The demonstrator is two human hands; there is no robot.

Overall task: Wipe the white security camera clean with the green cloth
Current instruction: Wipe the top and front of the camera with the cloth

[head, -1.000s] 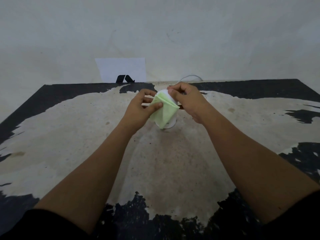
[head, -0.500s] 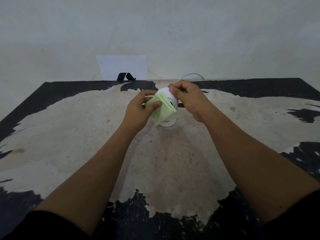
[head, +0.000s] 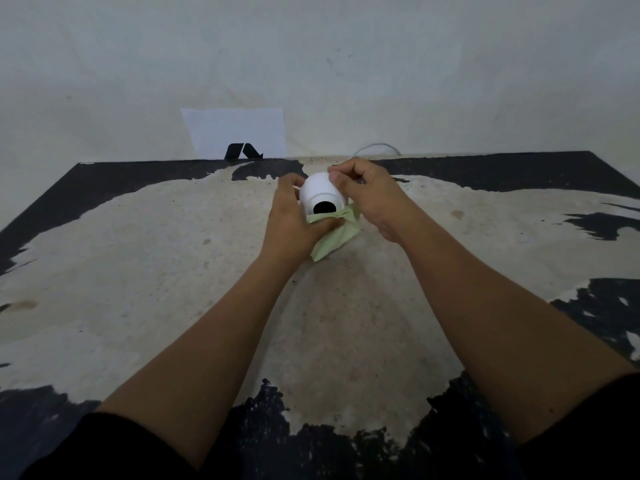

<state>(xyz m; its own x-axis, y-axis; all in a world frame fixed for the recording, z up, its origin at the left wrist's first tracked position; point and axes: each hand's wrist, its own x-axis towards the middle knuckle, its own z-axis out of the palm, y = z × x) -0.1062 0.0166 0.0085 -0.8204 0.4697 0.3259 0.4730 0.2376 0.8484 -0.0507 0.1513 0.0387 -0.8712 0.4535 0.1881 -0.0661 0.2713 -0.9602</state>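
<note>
My left hand [head: 294, 216] presses the green cloth [head: 334, 233] beneath the white security camera [head: 320, 194], mid-table [head: 138, 271]; my right hand [head: 367, 195] pinches the camera's top, cloth trailing toward me.

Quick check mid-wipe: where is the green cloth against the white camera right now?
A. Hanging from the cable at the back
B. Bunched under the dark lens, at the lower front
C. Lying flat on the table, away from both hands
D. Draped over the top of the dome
B: the green cloth is bunched just below the dark lens of the white camera, pressed there by the left hand, while the dome top shows bare.
</note>
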